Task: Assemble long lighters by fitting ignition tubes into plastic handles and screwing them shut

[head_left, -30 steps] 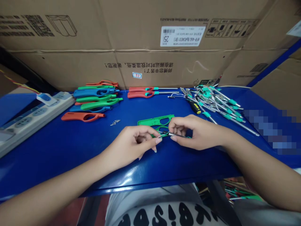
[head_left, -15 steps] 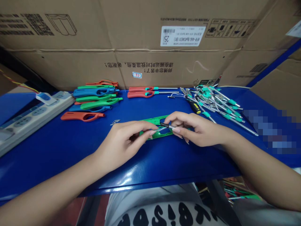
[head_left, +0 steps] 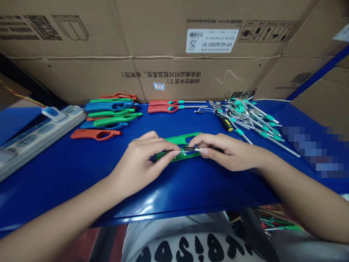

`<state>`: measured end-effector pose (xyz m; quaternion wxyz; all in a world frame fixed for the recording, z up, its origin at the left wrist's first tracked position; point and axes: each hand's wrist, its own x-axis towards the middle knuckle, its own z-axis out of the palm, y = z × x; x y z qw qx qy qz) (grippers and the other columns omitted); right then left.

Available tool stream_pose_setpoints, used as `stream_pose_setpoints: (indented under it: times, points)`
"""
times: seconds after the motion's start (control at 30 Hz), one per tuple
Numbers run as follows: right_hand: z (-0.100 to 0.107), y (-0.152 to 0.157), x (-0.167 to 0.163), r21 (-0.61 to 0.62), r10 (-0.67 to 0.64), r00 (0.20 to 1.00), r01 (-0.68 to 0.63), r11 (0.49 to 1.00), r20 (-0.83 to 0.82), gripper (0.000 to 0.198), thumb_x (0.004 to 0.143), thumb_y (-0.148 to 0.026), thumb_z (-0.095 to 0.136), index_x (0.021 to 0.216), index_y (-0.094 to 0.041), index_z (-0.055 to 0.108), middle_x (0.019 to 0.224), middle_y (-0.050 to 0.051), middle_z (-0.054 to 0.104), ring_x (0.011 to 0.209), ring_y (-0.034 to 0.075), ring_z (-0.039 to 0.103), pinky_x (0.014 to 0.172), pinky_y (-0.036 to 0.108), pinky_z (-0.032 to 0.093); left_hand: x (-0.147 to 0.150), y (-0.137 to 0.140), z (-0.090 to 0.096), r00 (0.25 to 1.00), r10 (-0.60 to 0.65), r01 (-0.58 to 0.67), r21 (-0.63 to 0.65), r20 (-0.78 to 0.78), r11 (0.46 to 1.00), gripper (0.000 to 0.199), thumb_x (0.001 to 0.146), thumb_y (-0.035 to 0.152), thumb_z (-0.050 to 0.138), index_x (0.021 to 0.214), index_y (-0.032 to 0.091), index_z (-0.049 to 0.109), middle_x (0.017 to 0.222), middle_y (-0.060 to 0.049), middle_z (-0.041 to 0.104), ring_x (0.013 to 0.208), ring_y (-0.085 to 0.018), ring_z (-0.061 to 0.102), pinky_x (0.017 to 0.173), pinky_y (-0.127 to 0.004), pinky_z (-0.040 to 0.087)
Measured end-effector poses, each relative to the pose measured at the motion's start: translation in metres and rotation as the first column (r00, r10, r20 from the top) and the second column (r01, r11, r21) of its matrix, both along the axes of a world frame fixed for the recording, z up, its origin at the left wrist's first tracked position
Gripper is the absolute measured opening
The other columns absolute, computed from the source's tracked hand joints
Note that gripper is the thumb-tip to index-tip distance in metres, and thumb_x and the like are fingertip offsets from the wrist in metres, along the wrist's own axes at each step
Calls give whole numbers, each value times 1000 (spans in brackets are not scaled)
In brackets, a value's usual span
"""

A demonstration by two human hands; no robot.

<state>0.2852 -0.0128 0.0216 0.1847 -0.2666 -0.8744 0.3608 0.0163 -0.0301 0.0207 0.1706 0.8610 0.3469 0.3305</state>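
Observation:
My right hand (head_left: 231, 151) pinches a small black-and-silver igniter (head_left: 190, 148) between thumb and fingers. Its black end points left. My left hand (head_left: 145, 160) has thumb and forefinger pressed together at the igniter's left end, on a thin pale wire (head_left: 182, 151). Just below and behind the fingers are two green lighter casing halves (head_left: 178, 139), one nearer the back and one nearer me, both partly covered by my hands. Small screws (head_left: 133, 141) lie on the blue table behind my left hand, partly hidden by it.
Orange, green and blue lighter casings (head_left: 109, 118) are piled at back left. Two red lighters (head_left: 163, 108) with metal tubes lie at the back. To the right are a heap of metal tubes with teal parts (head_left: 253, 116) and a screwdriver (head_left: 226, 123). A power strip (head_left: 40, 134) runs along the left.
The back of my left hand has risen and now covers some of the screws. The igniter has shifted slightly left, and less of the wire shows between my hands.

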Motion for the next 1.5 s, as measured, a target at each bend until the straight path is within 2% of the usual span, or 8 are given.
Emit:
stream_pose_setpoints:
  times: [0.2,0.43,0.6,0.73,0.9,1.13,1.33,1.5]
  points:
    - [-4,-1,-1,85,2,999,-5,996,43,26,104,-31,49,126,-22,59,85,0,66,65,11,52,60,22,36,6,2,-1,991,32,24,-401,132,916,10,89,29,72,89,22,79,84,1,76,77,-13,68,74,-24,53]
    - [-4,-2,-2,109,-5,1000,3,994,18,25,103,-29,50,125,-22,59,87,2,69,68,13,55,63,23,39,11,6,-4,955,97,111,-642,279,758,15,87,32,73,92,18,76,86,-3,78,79,-17,72,72,-26,57]
    - [-3,-2,-2,92,-3,1000,2,996,11,24,102,-27,50,124,-21,58,92,2,70,71,12,57,64,23,39,12,8,-7,928,79,215,-696,364,685,19,95,30,60,101,19,75,109,-7,78,108,-22,72,100,-35,54]
    - [-4,-2,-2,73,-10,1000,10,997,2,21,103,-26,51,122,-21,57,88,0,68,69,11,55,64,22,39,14,4,-6,948,-67,278,-708,311,650,26,99,32,55,93,18,76,98,-7,80,96,-21,73,94,-36,56]
    - [-5,-2,-1,87,-39,999,39,995,2,22,103,-27,50,123,-21,57,82,-2,65,66,10,53,62,22,37,15,-1,-8,938,-21,255,-649,346,717,11,89,26,69,94,17,73,80,-3,77,70,-13,70,67,-24,57]
    - [-6,-2,-2,83,-30,999,26,996,41,24,104,-29,49,126,-21,56,81,-1,67,65,11,54,61,22,37,14,-1,-7,933,102,140,-610,346,780,10,87,25,73,89,16,76,76,-3,78,71,-16,74,72,-26,62]
    - [-5,-2,-3,153,-27,998,18,988,60,24,102,-28,49,123,-22,60,96,4,72,76,15,62,69,25,43,12,4,-6,942,137,164,-776,306,609,22,81,38,81,91,18,80,79,-7,80,70,-21,77,66,-32,65]
    - [-4,-2,-3,195,-12,992,-12,981,123,25,103,-26,47,124,-22,60,111,7,72,93,18,67,80,28,47,12,6,-7,895,219,238,-830,390,505,23,77,30,84,96,18,79,84,-6,81,77,-20,78,74,-31,66]
